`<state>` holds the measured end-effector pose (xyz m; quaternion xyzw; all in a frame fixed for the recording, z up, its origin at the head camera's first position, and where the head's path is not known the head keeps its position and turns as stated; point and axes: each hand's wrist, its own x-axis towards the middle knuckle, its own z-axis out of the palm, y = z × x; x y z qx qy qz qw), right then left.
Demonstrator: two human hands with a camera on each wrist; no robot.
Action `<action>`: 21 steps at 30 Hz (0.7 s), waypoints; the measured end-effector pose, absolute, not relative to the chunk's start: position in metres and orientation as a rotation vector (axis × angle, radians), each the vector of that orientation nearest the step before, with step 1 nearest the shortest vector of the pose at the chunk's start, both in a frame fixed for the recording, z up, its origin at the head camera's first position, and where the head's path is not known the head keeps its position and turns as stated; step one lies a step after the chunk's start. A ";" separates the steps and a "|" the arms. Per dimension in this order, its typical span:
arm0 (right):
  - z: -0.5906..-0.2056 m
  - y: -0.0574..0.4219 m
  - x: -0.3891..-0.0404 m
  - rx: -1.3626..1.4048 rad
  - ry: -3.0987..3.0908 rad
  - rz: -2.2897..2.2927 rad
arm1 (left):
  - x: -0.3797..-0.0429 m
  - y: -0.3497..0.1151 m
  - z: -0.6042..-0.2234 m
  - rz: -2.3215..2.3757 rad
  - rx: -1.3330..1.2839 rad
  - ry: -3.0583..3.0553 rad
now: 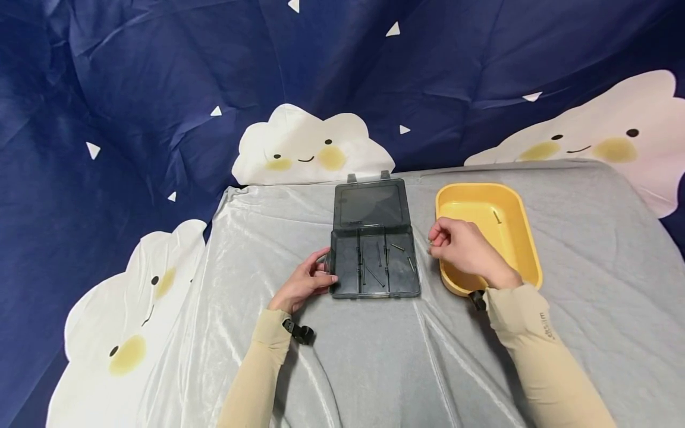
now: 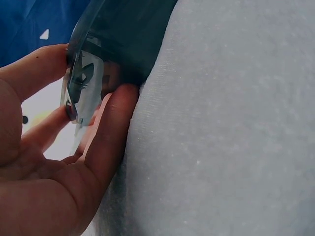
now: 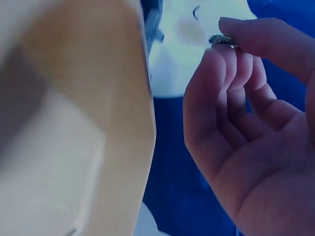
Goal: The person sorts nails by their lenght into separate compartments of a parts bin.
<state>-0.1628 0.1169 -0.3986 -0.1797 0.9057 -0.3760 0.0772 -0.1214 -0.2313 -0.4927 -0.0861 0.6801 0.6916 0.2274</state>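
Note:
An open dark translucent compartment box [image 1: 345, 261] lies on the cloth, its lid [image 1: 371, 204] tipped back. Several thin screws [image 1: 396, 246] lie in its middle and right compartments. My left hand [image 1: 304, 284] grips the box's left side, thumb at the near left corner and fingers along the side wall. Between thumb and fingertips, my right hand [image 1: 464, 246] pinches a small screw [image 3: 222, 40], mostly hidden by the fingers in the head view. That hand is over the left rim of a yellow tub [image 1: 527, 238], its fingertips toward the box. One screw [image 1: 497, 217] lies inside the tub.
A grey velvety cloth [image 1: 364, 356] with folds covers the table. Behind it hangs a dark blue backdrop [image 1: 342, 59] with white clouds and small triangles. A black camera strap [image 1: 298, 331] sits on the left wrist, with a thin cable trailing over the cloth.

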 end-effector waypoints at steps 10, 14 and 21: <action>-0.417 0.087 -0.154 -0.558 2.684 -1.143 | -0.123 -0.231 -0.496 1.892 -0.235 1.890; -0.424 0.078 -0.152 -0.575 2.673 -1.129 | -0.123 -0.232 -0.498 1.894 -0.223 1.895; -0.432 0.070 -0.151 -0.626 2.688 -1.082 | -0.122 -0.232 -0.497 1.902 -0.225 1.885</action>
